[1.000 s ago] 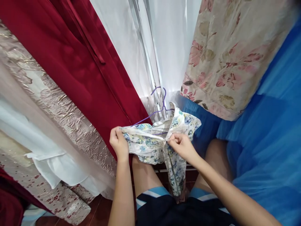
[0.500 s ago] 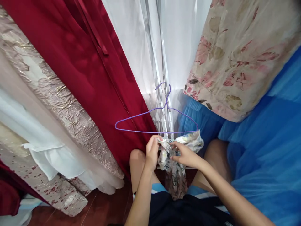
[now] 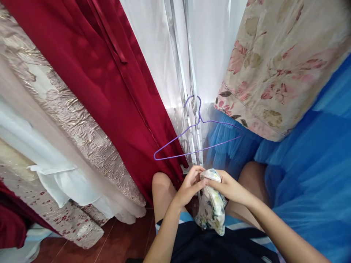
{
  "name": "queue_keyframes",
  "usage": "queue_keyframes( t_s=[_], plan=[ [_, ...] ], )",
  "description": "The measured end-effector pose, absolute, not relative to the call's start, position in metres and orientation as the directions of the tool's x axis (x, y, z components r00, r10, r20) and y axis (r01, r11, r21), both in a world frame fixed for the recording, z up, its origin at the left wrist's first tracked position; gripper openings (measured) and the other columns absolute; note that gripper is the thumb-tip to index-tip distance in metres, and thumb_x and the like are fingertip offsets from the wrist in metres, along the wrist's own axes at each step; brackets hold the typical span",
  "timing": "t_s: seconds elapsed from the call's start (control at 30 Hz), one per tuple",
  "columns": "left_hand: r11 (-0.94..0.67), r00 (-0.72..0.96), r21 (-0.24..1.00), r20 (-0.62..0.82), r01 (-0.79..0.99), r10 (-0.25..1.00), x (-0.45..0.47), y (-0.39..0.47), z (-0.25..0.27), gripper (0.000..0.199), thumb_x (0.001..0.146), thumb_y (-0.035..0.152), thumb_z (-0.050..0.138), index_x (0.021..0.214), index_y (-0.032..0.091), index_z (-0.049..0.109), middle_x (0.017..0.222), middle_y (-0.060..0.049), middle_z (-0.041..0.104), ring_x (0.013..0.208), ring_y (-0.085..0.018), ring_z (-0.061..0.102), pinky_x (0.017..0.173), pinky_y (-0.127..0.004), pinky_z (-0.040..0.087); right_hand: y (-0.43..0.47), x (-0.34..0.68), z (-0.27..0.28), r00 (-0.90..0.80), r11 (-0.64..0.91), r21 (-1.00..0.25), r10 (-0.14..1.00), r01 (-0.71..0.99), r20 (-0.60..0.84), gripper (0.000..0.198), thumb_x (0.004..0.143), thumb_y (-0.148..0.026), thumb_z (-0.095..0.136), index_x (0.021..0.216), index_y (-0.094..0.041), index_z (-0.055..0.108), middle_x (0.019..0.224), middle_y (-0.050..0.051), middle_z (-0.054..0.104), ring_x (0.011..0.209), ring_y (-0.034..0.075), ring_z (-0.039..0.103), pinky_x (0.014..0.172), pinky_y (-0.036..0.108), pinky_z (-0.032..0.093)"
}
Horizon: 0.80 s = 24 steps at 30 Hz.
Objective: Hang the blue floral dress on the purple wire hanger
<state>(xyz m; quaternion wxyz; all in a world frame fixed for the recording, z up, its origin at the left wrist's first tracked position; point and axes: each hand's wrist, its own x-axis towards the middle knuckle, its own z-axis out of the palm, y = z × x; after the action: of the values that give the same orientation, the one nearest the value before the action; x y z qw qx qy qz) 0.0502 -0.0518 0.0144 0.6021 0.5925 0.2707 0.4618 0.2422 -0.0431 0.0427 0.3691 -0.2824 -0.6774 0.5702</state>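
Floral garment (image 3: 211, 210) gathered below purple hanger (image 3: 199, 119)

Clamped at its top in the grip of left hand (image 3: 192, 185), at 10 o'clock, and right hand (image 3: 228, 187), at 2; dangling bunched toward 6 o'clock, over the lap (image 3: 192, 244). Tilted above at 12 o'clock, before metal rails (image 3: 176, 38): the purple hanger. Flanked by red fabric (image 3: 117, 91) at 10 to 11 o'clock and blue fabric (image 3: 309, 182) at 3.

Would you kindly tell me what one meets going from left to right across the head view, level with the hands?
White cloth, brocade, red cloth, left knee, left hand, floral garment, right hand, right knee, blue tulle.
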Motion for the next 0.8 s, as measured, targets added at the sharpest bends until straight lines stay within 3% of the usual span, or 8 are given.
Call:
queue_keyframes(
  t_s=[0.17,0.37,0.53,0.67,0.73,0.8],
  plan=[
    [-0.005,0.430,0.985,0.081,-0.175,0.899,0.052,-0.067,-0.011,0.042,0.075,0.047,0.080,0.097,0.016,0.064,0.091,-0.005,0.061,0.084,-0.018,0.056,0.075,-0.027,0.044,-0.045,0.254,0.043,-0.552,0.092,-0.992,0.824,-0.088,0.125,0.033,0.092,-0.045,0.063,0.087,-0.013,0.068,0.079,0.004,0.066,0.068,0.014,0.057,0.064,0.025,0.047],
    [-0.157,0.318,0.952,0.067,0.264,0.946,0.012,-0.070,-0.009,0.046,0.080,0.050,0.073,0.061,0.013,0.054,0.059,0.001,0.044,0.061,-0.011,0.039,0.056,-0.025,0.029,-0.034,0.279,0.061,-0.369,0.029,-0.993,0.927,-0.118,0.071,0.032,0.085,-0.046,0.073,0.087,-0.014,0.073,0.081,0.007,0.073,0.068,0.018,0.065,0.062,0.026,0.051],
    [-0.228,0.421,0.920,0.078,0.319,0.904,-0.024,-0.080,0.001,0.053,0.092,0.053,0.057,0.057,0.015,0.045,0.062,0.001,0.040,0.063,-0.012,0.036,0.059,-0.027,0.027,-0.026,0.297,0.077,-0.053,0.147,-0.983,0.987,-0.110,0.154,0.034,0.080,-0.051,0.075,0.079,-0.017,0.073,0.074,0.006,0.072,0.062,0.019,0.064,0.057,0.027,0.051],
    [-0.266,0.580,0.901,0.019,0.343,0.814,-0.029,-0.106,0.009,0.057,0.082,0.061,0.066,0.057,0.016,0.043,0.064,0.001,0.040,0.065,-0.013,0.040,0.061,-0.027,0.030,-0.021,0.298,0.076,-0.044,0.232,-0.972,0.971,-0.027,0.233,0.036,0.081,-0.053,0.073,0.073,-0.018,0.071,0.070,0.005,0.070,0.059,0.018,0.060,0.056,0.027,0.049],
    [-0.296,0.510,0.809,-0.005,0.507,0.860,-0.033,-0.115,0.018,0.043,0.076,0.052,0.076,0.064,0.016,0.054,0.071,-0.001,0.053,0.072,-0.017,0.048,0.067,-0.027,0.037,-0.015,0.293,0.072,-0.063,0.258,-0.966,0.964,0.007,0.257,0.038,0.083,-0.054,0.071,0.072,-0.017,0.070,0.069,0.004,0.069,0.059,0.017,0.059,0.055,0.027,0.048],
    [-0.309,0.387,0.674,0.038,0.671,0.921,-0.045,-0.117,0.030,0.021,0.080,0.039,0.073,0.082,0.019,0.067,0.086,-0.005,0.065,0.084,-0.022,0.055,0.078,-0.031,0.043,-0.006,0.287,0.069,-0.086,0.268,-0.963,0.960,0.012,0.266,0.040,0.085,-0.055,0.068,0.075,-0.016,0.070,0.070,0.004,0.070,0.060,0.018,0.061,0.057,0.027,0.048]
  ],
)
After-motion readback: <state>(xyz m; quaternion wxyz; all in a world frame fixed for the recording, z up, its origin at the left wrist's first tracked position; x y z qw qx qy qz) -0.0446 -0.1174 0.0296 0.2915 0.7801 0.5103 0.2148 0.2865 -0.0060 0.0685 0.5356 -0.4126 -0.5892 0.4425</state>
